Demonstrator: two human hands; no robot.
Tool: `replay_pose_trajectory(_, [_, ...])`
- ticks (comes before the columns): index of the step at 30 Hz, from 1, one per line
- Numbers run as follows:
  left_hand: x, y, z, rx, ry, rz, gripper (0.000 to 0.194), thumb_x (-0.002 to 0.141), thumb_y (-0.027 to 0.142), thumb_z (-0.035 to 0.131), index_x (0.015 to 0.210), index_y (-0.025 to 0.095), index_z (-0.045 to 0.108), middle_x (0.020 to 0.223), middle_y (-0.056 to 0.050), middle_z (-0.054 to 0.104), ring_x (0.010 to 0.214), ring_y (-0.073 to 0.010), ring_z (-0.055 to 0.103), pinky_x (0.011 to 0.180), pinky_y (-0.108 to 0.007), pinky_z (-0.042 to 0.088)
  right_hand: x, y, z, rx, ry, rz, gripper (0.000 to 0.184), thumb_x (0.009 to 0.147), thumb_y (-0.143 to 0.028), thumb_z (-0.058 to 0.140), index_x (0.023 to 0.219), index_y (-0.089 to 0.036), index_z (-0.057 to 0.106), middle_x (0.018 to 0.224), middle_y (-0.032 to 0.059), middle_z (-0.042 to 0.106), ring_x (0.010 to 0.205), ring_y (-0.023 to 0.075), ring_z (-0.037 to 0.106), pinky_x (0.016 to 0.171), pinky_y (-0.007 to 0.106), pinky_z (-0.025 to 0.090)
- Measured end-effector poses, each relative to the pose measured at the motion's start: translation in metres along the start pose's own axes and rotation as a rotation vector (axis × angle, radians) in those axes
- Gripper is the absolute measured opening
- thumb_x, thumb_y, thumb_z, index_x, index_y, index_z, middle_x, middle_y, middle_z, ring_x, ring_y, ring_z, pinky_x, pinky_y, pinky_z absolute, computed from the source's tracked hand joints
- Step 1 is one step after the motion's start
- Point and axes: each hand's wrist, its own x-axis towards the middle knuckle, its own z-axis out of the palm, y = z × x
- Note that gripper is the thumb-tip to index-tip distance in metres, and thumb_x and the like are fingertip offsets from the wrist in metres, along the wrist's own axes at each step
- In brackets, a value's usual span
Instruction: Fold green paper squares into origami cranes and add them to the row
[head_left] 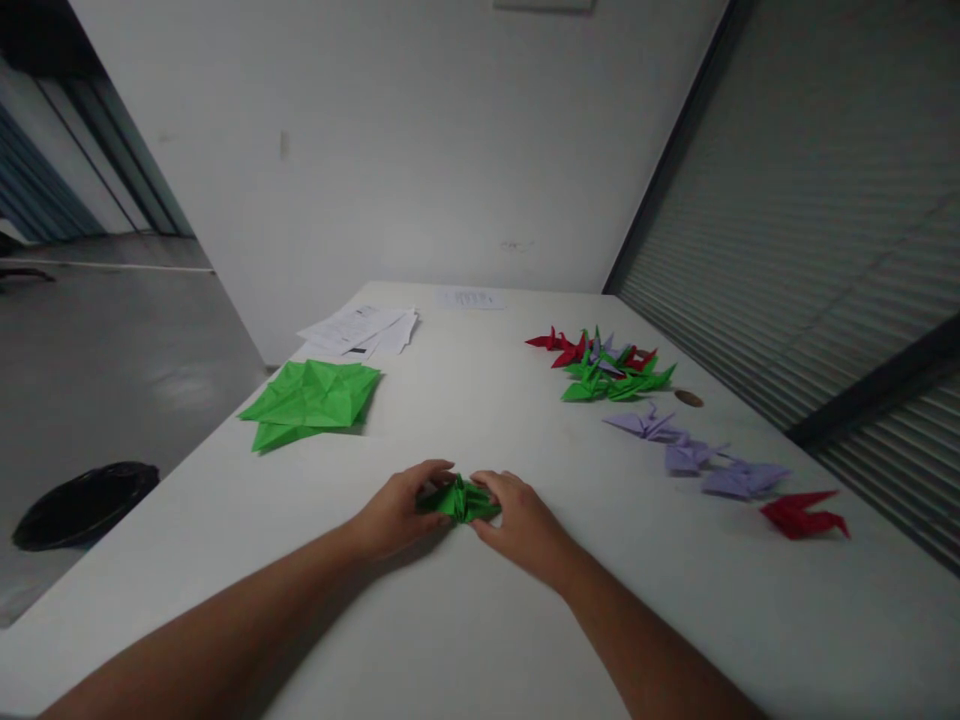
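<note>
Creased green paper (460,502) btwn L/R fingers (432,469).

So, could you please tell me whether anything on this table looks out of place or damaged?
The printed sheets on the far left of the table lie askew, overlapping at uneven angles, and the creased green paper is stacked unevenly. I see no spill or obvious damage.
</note>
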Motion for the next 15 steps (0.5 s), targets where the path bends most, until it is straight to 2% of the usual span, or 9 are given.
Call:
replay_pose_trajectory(4, [0.003,0.003,0.002,-0.031,0.018,0.026,0.061,0.075,0.022,0.080,0.132,0.022,0.060,0.121,-0.011,0.074,0.103,-0.0232,0.070,0.097,-0.041,0.056,0.001,-0.001,0.000,0.056,0.020,-0.015,0.042,0.074,-0.009,0.074,0.112,-0.022,0.066,0.105,0.0075,0.072,0.098,0.0254,0.066,0.086,0.036,0.052])
replay_pose_trajectory(9, [0.004,0.008,0.002,-0.107,0.028,0.019,0.045,0.076,0.028,0.084,0.117,0.019,0.067,0.111,-0.010,0.075,0.099,-0.0232,0.070,0.093,-0.039,0.056,0.002,-0.009,-0.006,0.161,-0.018,0.082,0.024,0.072,-0.013,0.078,0.090,-0.021,0.064,0.084,-0.0002,0.068,0.076,0.0184,0.062,0.066,0.028,0.045])
replay_pose_trajectory(11, [0.004,0.009,0.002,-0.151,0.023,0.034,0.038,0.078,0.030,0.083,0.111,0.018,0.068,0.106,-0.009,0.074,0.098,-0.0228,0.070,0.091,-0.038,0.056,0.001,-0.009,-0.006,0.259,-0.030,0.102,0.025,0.072,-0.012,0.078,0.091,-0.020,0.065,0.083,-0.0021,0.068,0.073,0.0159,0.061,0.064,0.026,0.044])
replay_pose_trajectory(15, [0.004,0.011,-0.001,-0.165,0.009,0.098,0.024,0.087,0.035,0.077,0.101,0.018,0.071,0.106,-0.011,0.074,0.100,-0.0232,0.068,0.092,-0.038,0.053,-0.002,-0.003,-0.003,0.511,-0.041,0.127,0.037,0.072,-0.015,0.081,0.107,-0.020,0.067,0.094,0.0006,0.073,0.082,0.0171,0.067,0.071,0.027,0.052])
